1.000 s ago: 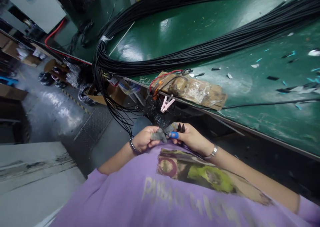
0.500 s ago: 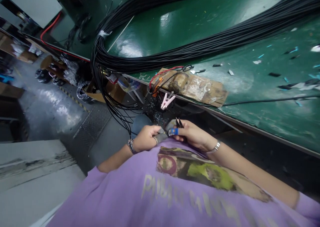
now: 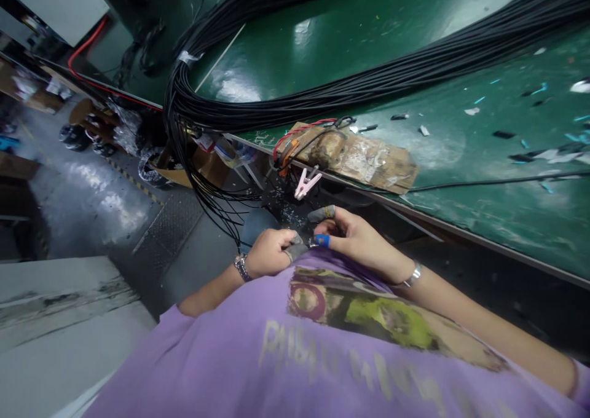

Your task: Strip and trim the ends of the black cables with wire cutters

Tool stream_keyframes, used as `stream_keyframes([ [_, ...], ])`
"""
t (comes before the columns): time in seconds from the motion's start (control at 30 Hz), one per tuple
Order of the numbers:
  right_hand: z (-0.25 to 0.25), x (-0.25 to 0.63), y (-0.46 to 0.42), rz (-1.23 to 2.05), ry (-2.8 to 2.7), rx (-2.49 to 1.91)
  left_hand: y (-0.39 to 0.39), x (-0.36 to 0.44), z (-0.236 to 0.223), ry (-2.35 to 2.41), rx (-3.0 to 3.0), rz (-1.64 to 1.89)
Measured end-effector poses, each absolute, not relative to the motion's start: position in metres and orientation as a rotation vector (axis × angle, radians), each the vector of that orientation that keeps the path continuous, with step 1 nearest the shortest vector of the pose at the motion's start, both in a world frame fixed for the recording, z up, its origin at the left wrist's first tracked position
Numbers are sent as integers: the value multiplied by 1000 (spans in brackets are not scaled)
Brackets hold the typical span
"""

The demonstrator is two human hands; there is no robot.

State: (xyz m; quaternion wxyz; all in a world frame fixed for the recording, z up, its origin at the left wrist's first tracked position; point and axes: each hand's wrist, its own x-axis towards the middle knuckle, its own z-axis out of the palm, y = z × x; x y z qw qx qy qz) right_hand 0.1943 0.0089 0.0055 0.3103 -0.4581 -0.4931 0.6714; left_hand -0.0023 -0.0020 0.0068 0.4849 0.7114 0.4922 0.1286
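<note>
My left hand is curled into a pinch close to my chest, a grey cot on its fingertip and a watch on the wrist. My right hand meets it from the right, with a blue cot on the thumb and a grey one on a finger, and it is closed on a small dark tool that I cannot make out. Between the fingertips sits something tiny and dark, too small to name. A thick bundle of black cables loops over the green bench above my hands, and several strands hang off its edge.
A taped cardboard pad with red and black wires lies at the bench edge, and a pink clip hangs below it. Offcut scraps litter the bench at right. Boxes and wire reels stand on the grey floor at left.
My hands have stayed together at my chest. The dark tool tips that stuck up from my right hand are now hidden by its fingers. The view has shifted slightly.
</note>
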Motion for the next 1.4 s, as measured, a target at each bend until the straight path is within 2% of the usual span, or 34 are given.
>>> stream_keyframes([
  [0.43,-2,184,14,2039,-1165,-1044,-2,-3,7,1074,1754,331],
  [0.7,-2,198,15,1901,-1102,-1227,-4,-8,5,1103,1864,396],
  [0.9,11,202,14,2053,-1203,-1168,-3,-8,3,1087,1908,361],
  [1.4,2,188,15,2011,-1330,-993,-4,-7,6,1039,1863,326],
])
